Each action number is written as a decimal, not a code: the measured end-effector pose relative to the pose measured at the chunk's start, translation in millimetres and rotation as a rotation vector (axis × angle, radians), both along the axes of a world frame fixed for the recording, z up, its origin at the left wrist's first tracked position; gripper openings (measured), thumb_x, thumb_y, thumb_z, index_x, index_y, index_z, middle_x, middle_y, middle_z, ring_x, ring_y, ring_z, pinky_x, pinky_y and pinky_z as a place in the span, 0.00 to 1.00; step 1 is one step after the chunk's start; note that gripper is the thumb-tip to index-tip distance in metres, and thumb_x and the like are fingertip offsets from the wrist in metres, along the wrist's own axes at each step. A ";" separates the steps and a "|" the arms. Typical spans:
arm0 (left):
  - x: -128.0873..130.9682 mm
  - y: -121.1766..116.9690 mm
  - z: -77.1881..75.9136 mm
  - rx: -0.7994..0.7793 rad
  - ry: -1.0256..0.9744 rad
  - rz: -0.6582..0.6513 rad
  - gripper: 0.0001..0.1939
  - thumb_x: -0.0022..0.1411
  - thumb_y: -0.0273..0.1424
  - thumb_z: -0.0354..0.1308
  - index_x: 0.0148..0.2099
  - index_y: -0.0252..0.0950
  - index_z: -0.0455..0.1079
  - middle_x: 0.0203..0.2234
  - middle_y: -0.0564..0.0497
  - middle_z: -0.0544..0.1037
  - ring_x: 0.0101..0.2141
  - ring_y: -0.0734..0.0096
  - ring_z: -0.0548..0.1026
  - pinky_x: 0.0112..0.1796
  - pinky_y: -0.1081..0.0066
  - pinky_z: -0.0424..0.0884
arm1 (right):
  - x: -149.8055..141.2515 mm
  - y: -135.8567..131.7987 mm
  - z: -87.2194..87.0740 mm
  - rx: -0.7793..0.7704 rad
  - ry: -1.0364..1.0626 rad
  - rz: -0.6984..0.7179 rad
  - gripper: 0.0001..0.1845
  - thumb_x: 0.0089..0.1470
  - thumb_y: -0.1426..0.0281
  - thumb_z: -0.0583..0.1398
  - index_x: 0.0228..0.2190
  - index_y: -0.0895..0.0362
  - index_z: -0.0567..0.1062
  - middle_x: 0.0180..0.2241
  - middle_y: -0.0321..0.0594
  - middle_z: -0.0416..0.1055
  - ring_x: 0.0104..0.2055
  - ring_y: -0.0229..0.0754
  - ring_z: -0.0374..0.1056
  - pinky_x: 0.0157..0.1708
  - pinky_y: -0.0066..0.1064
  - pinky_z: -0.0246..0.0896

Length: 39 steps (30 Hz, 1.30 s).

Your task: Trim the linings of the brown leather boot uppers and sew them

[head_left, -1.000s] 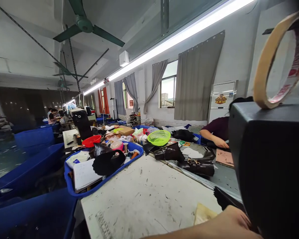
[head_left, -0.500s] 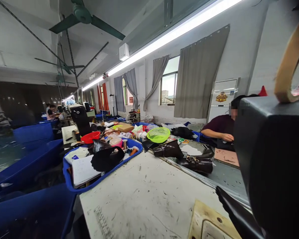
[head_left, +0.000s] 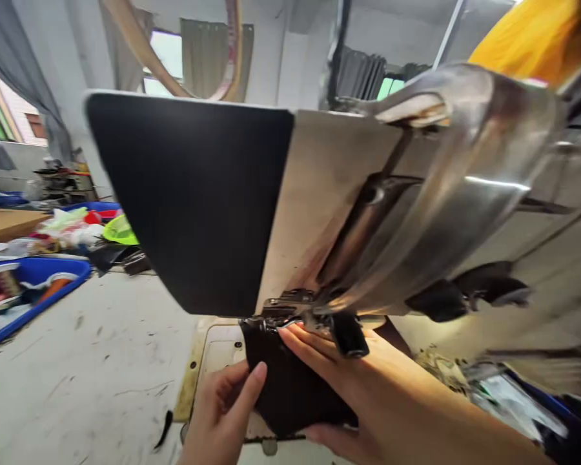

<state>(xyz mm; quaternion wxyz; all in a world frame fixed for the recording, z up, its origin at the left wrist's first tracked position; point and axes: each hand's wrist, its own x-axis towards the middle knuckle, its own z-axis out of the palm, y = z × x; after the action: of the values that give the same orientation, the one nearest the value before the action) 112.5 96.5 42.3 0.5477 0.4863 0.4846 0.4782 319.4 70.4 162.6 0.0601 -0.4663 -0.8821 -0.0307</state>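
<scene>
A sewing machine head (head_left: 281,194), black on the left and cream on the right, fills the middle of the view. Under its presser foot (head_left: 283,310) lies a black piece of material (head_left: 285,387) on the machine bed. My left hand (head_left: 223,413) pinches the piece's left edge between thumb and fingers. My right hand (head_left: 339,381) lies on top of the piece with fingers stretched toward the foot, thumb under its lower edge. A roll of tape (head_left: 174,58) stands on top of the machine.
The scuffed white worktable (head_left: 77,361) stretches to the left. At its far left a blue tray (head_left: 33,284) holds mixed items, with a lime-green basket (head_left: 119,231) behind. A yellow object (head_left: 527,39) sits top right; clutter lies at lower right.
The view has swung right and down from the long workshop table to the sewing machine's needle area. Both my hands have come into view on the black piece.
</scene>
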 end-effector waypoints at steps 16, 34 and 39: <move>-6.1 53.4 36.4 -0.081 -0.026 -0.088 0.29 0.41 0.58 0.67 0.24 0.35 0.71 0.16 0.54 0.71 0.19 0.73 0.67 0.22 0.74 0.66 | -5.6 4.7 5.3 -0.034 0.020 0.130 0.48 0.53 0.59 0.67 0.68 0.59 0.56 0.64 0.49 0.64 0.62 0.51 0.64 0.59 0.38 0.61; -18.4 57.6 45.5 -0.064 0.132 -0.272 0.23 0.48 0.54 0.63 0.22 0.39 0.74 0.20 0.50 0.79 0.28 0.60 0.78 0.32 0.68 0.77 | -17.1 0.1 6.3 0.399 0.061 0.070 0.19 0.65 0.75 0.51 0.53 0.58 0.74 0.48 0.43 0.79 0.46 0.44 0.76 0.51 0.35 0.69; -13.9 56.5 45.0 -0.054 0.162 -0.234 0.25 0.46 0.57 0.62 0.18 0.40 0.70 0.17 0.50 0.77 0.25 0.60 0.77 0.29 0.68 0.76 | -15.4 -1.0 4.5 0.414 0.017 0.075 0.19 0.63 0.78 0.54 0.53 0.55 0.74 0.48 0.40 0.79 0.49 0.42 0.75 0.49 0.31 0.69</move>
<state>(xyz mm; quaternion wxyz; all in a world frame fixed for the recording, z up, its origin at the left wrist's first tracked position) 98.6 153.0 87.2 0.5717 0.5617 0.4799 0.3570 304.0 69.3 167.0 0.1632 -0.4109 -0.8732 -0.2050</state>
